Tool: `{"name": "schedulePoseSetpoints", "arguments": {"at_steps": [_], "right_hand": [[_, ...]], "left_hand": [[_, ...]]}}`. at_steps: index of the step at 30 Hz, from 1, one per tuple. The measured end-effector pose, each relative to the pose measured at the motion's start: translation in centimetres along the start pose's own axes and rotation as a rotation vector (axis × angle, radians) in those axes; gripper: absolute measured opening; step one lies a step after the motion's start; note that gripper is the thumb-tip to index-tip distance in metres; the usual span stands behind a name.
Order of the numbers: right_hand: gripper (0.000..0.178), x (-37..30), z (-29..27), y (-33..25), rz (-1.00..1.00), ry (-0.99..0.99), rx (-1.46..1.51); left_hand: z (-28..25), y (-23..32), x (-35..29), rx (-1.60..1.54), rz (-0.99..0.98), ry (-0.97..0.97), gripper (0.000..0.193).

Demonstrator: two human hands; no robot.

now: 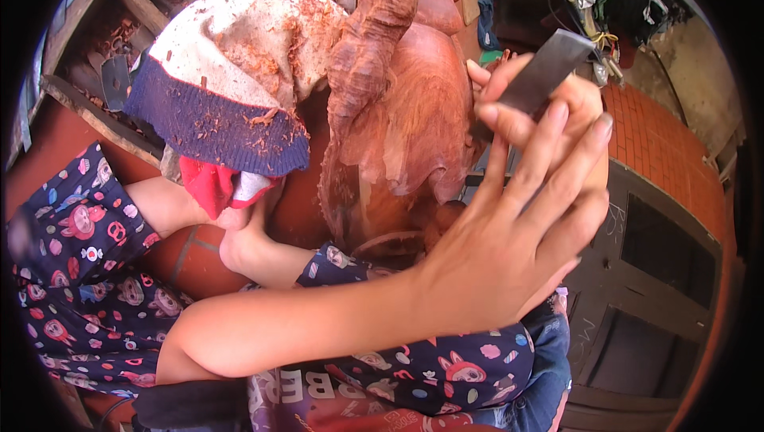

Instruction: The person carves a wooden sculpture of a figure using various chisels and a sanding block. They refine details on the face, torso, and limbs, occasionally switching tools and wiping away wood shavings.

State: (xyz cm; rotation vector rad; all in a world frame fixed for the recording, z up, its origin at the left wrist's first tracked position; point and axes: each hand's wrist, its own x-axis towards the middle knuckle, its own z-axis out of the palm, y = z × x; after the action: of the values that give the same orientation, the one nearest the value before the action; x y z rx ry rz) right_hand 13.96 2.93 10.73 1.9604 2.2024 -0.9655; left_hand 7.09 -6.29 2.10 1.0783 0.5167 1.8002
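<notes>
Holding the blade: the right hand (pixel 583 96) was clamped on a flat dark blade (pixel 545 74), with digits set against opposite long sides; any handle was hidden behind the hands.
Left hand: the left hand (pixel 497 241) lay across the right hand on the camera side, its fingers long and slightly parted; whether they had closed on anything beneath could not be told.
Blade position: the blade stood at the upper right of the view, above the left hand's fingertips.
Blade long axis: it ran on a slant, from the lower left beside the right thumb to a free, light-edged end at the upper right.
Carving position: the reddish-brown wood carving (pixel 434 98) stood to the left of the blade, its long axis running roughly up and down the view.
Blade to carving: the free end pointed away from the carving; the end within the grip was the nearer one.
Nearer hand: at blade height, the right hand's fingers came closest to the carving's right edge; contact could not be confirmed.
Left forearm: it passed in front of the patterned trousers (pixel 87 225), below the carving.
Cloth: a pale cloth (pixel 239 42) with a navy band, strewn with wood shavings, lay left of the carving, above a bare foot (pixel 259 249).
</notes>
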Motion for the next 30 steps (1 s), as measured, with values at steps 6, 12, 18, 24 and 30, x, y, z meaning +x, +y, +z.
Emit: {"name": "schedulePoseSetpoints", "arguments": {"at_steps": [6, 12, 18, 24, 30], "right_hand": [[0.009, 0.6, -0.1, 0.3, 0.051, 0.064, 0.064], [0.010, 0.8, -0.2, 0.6, 0.040, 0.028, 0.064], [0.010, 1.0, -0.1, 1.9, -0.100, 0.009, 0.097], [0.012, 0.8, -0.5, 1.9, -0.131, 0.011, 0.110], [0.012, 1.1, -0.6, 1.7, -0.047, 0.005, 0.170]], "left_hand": [[-0.1, -0.7, 0.5, -0.006, 0.004, -0.004, 0.053], [0.0, -1.0, 0.3, 0.000, -0.003, -0.036, 0.052], [-0.2, -0.1, 0.0, 0.022, -0.033, -0.087, 0.054], [0.0, -1.0, 0.7, 0.019, 0.015, -0.099, 0.057], [0.1, -1.5, 1.0, 0.044, 0.004, -0.103, 0.056]]}}
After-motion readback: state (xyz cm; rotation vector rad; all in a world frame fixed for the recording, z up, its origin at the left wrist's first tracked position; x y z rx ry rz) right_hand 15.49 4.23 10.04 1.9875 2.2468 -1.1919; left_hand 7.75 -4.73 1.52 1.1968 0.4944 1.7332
